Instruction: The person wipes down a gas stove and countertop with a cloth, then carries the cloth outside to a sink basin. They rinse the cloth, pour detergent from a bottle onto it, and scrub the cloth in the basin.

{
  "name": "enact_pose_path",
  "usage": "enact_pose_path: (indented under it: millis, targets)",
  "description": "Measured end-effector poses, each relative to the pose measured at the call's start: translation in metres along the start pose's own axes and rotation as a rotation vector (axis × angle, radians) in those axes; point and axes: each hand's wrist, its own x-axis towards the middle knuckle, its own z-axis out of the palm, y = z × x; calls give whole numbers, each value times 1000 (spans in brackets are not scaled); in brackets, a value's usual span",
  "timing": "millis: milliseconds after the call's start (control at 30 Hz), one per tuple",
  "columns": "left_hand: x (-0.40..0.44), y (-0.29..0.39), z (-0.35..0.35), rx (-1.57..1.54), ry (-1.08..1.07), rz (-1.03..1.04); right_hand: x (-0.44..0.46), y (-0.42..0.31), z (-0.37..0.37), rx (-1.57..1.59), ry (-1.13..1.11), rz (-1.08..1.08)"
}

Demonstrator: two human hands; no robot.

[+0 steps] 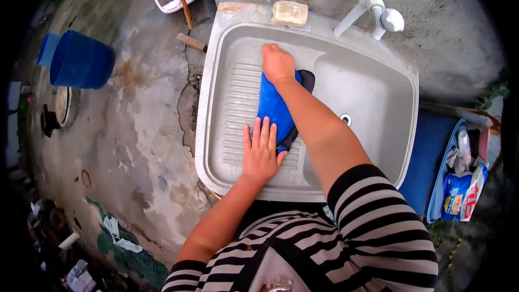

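A blue cloth (274, 103) with dark edges lies on the ribbed washboard part of a pale sink (208, 130). My left hand (262, 150) rests on its lower end, palm down, with the fingers spread. At the upper end of the cloth, my right hand (279, 64) is closed, with the fingers curled; the cloth comes out from beneath it, and the grip itself is hidden. A bar of soap (290, 14) sits on the sink's back rim, above my right hand.
A white tap (373, 11) stands at the back right, and the drain (345, 119) is in the right basin. Blue buckets (84, 60) stand at the left. Beside the sink's right edge is a blue tub with a detergent bag (464, 193). A concrete wall rises behind.
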Motion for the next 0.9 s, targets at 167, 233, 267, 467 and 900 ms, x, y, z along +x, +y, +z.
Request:
enact_pose_path:
  millis: [167,233,267,467,900]
  targets:
    - [-3,0,2,-4,24,9,-74,-25,-42,234,-17,13]
    - [-4,-3,3,1,37,17,-120,-25,-71,378,-116,-101]
    - [-5,-3,5,11,37,25,-128,-22,-87,415,-126,-89]
    - [-7,-18,5,-132,87,92,-83,-43,-271,1482,-397,84]
    - [-7,-17,4,-50,78,121,-43,-109,-460,2006,-820,-998]
